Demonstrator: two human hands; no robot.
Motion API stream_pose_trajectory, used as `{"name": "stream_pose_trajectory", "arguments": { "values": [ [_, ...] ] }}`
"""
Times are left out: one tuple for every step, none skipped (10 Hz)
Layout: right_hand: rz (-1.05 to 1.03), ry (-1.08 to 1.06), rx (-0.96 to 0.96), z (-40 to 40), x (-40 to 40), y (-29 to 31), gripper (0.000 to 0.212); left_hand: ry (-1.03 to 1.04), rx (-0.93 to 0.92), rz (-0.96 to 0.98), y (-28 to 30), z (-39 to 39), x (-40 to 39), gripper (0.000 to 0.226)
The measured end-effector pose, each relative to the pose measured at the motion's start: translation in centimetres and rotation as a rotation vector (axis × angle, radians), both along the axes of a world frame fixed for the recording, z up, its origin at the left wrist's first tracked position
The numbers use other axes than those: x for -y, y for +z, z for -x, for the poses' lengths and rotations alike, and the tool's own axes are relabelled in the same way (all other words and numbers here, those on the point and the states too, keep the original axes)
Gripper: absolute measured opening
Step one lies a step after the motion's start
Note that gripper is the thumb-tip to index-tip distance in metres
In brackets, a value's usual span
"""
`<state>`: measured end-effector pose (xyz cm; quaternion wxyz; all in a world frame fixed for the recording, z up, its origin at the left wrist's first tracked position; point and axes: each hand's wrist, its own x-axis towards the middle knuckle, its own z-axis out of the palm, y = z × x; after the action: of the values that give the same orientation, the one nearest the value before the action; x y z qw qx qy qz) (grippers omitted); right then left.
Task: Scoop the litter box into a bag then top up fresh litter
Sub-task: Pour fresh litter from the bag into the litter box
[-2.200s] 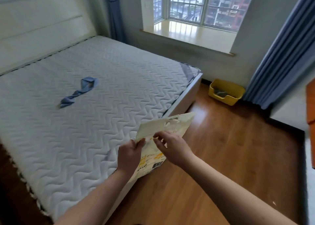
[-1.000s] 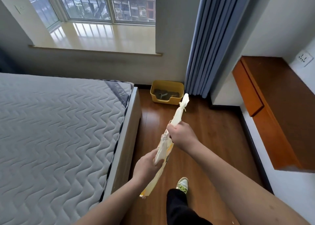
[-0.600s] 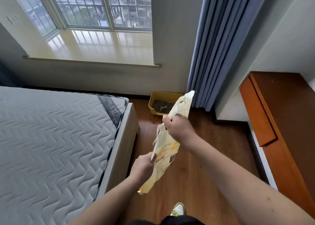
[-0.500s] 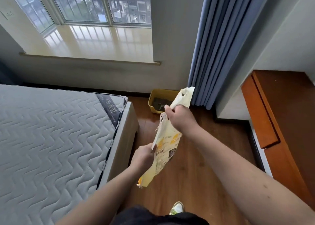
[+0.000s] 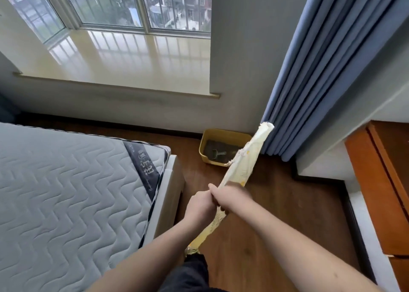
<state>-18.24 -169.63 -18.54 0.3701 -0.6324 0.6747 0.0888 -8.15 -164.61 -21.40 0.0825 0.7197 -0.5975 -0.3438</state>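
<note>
Gripping the bag, both hands hide its middle; print unreadable.

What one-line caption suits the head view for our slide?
Both hands, left hand and right hand, grip a crumpled yellow bag near the yellow litter box holding a scoop.

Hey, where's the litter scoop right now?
In the head view the litter scoop lies inside the yellow litter box, on the floor against the wall, between the bed corner and the blue curtain.
</note>
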Motion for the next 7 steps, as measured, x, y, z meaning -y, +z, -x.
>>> {"name": "stream_pose_trajectory", "arguments": {
  "values": [
    [0.007, -0.11, 0.073, -1.8, 4.0, -1.0, 0.049, -0.048, 0.016, 0.047, 0.1, -1.8, 4.6, 0.028],
    [0.003, -0.14, 0.14, -2.8, 7.9, -1.2, 0.041, -0.102, 0.044, 0.092, -0.2, -3.3, 8.8, 0.026],
    [-0.039, -0.165, 0.234, -2.6, 11.8, -1.0, 0.031, -0.148, 0.083, 0.161, -1.1, -4.3, 12.1, 0.021],
    [-0.11, -0.214, 0.283, -1.8, 15.8, -0.8, 0.035, -0.168, 0.065, 0.092, -3.2, -5.3, 14.9, 0.037],
    [-0.117, -0.269, 0.385, -1.2, 19.5, -1.5, 0.038, -0.167, 0.055, -0.009, -5.0, -5.5, 17.5, 0.048],
    [-0.109, -0.312, 0.439, -0.7, 24.4, -2.5, 0.034, -0.149, 0.052, -0.06, -6.2, -5.1, 20.5, 0.051],
    [-0.142, -0.298, 0.445, 0.3, 28.4, -4.1, 0.036, -0.109, 0.07, -0.158, -7.4, -4.2, 23.2, 0.041]
  ]
}}
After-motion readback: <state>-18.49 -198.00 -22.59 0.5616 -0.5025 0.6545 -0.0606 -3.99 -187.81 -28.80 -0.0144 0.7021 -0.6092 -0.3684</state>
